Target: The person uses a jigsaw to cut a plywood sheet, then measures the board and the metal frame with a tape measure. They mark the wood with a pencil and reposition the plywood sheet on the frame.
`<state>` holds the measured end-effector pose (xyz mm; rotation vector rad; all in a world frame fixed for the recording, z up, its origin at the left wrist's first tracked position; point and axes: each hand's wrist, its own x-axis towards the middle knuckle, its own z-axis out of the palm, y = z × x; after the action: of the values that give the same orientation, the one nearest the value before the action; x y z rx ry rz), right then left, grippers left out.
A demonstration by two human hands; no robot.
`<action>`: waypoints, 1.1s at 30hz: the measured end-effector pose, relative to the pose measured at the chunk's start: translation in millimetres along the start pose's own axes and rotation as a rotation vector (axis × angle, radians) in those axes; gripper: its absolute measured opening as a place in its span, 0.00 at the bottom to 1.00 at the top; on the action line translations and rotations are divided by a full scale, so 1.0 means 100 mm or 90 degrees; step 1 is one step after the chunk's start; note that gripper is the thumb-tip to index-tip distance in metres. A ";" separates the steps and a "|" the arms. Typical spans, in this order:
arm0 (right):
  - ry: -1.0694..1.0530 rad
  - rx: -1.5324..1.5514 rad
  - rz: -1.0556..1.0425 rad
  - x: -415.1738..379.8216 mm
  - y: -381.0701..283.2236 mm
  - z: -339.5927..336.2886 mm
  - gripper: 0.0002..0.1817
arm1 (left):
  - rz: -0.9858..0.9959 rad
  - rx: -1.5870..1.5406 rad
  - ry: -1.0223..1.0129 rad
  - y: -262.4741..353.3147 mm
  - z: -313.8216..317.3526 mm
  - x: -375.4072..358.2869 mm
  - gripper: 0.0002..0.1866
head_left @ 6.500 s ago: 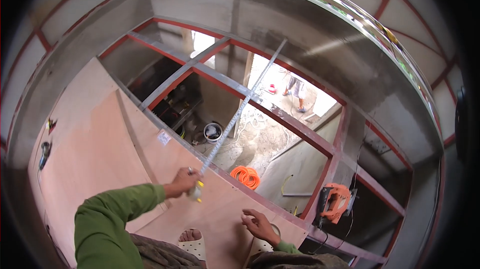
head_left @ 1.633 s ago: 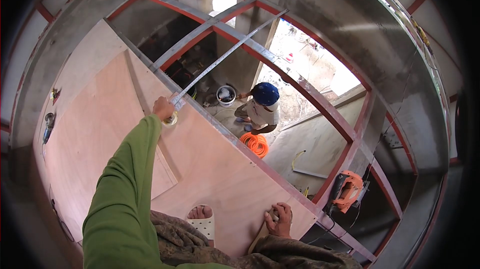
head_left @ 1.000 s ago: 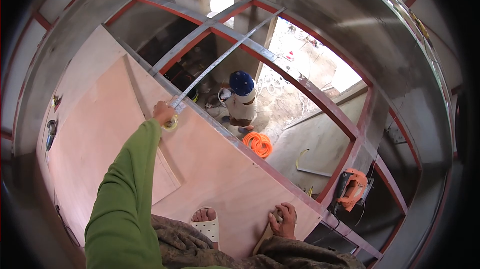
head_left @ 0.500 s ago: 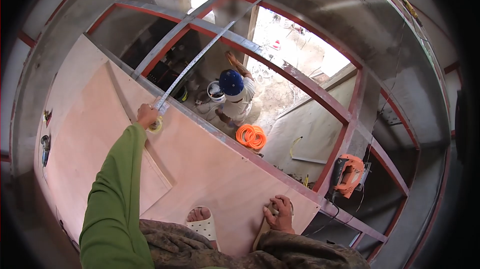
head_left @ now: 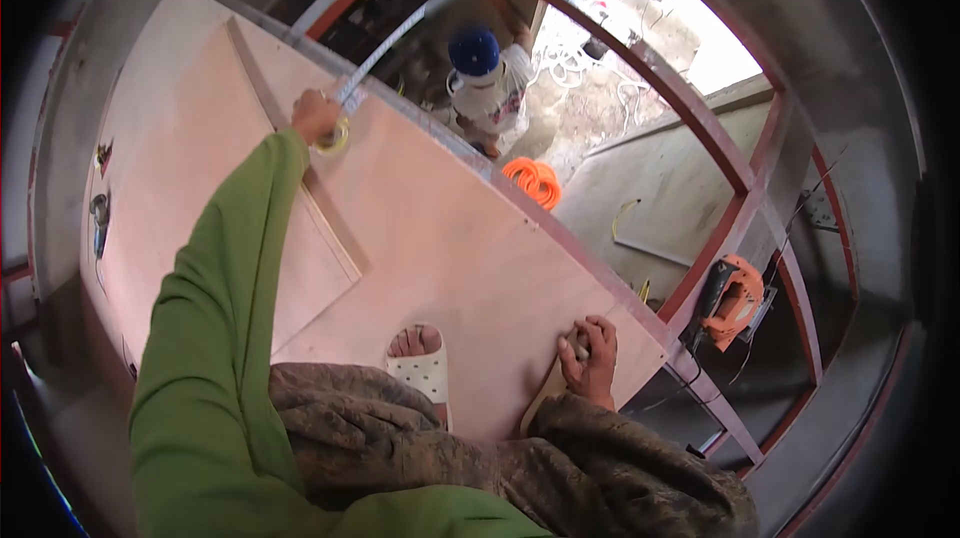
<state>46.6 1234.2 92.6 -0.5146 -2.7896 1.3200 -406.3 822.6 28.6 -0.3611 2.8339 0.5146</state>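
My left hand (head_left: 316, 116), at the end of a green sleeve, is closed on the near end of a tape measure (head_left: 400, 30). Its pale blade runs out from the panel edge across the red and grey frame. Just under the hand shows a round, yellowish, see-through thing (head_left: 333, 138). My right hand (head_left: 593, 363) hangs past my knee over my slippered foot, fingers loosely bent and apart, holding nothing I see. Beneath me lies the pinkish plywood panel (head_left: 450, 238), with a second sheet (head_left: 215, 198) and a wooden strip (head_left: 330, 228) on it.
An orange jigsaw (head_left: 733, 300) rests on the frame beam (head_left: 715, 253) at right. Below the frame opening, a co-worker (head_left: 485, 88) in a blue cap stands by a coiled orange hose (head_left: 532, 182). A power tool (head_left: 99, 220) lies at the panel's far left.
The view has tilted and shifted, so the panel and frame sit differently in it. My left hand keeps its hold on the tape measure. The co-worker's arm has moved.
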 end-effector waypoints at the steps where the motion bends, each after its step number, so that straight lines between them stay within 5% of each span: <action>1: -0.010 -0.003 0.008 0.00 -0.01 0.00 0.21 | 0.002 0.002 -0.003 0.01 -0.02 -0.01 0.19; 24: -0.016 -0.006 0.022 0.02 -0.01 0.02 0.23 | -0.033 -0.002 0.008 -0.04 -0.01 0.07 0.23; 29: -0.161 0.026 0.079 0.28 -0.15 -0.26 0.27 | 0.017 -0.002 -0.009 -0.12 0.03 0.10 0.20; 33: -0.340 0.026 -0.147 0.85 -0.44 -0.34 0.35 | 0.029 0.005 -0.084 -0.11 -0.04 0.18 0.19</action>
<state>-41.3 1259.2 137.0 0.1966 -3.0770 1.6512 -420.7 807.0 24.1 -0.2529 2.7212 0.5159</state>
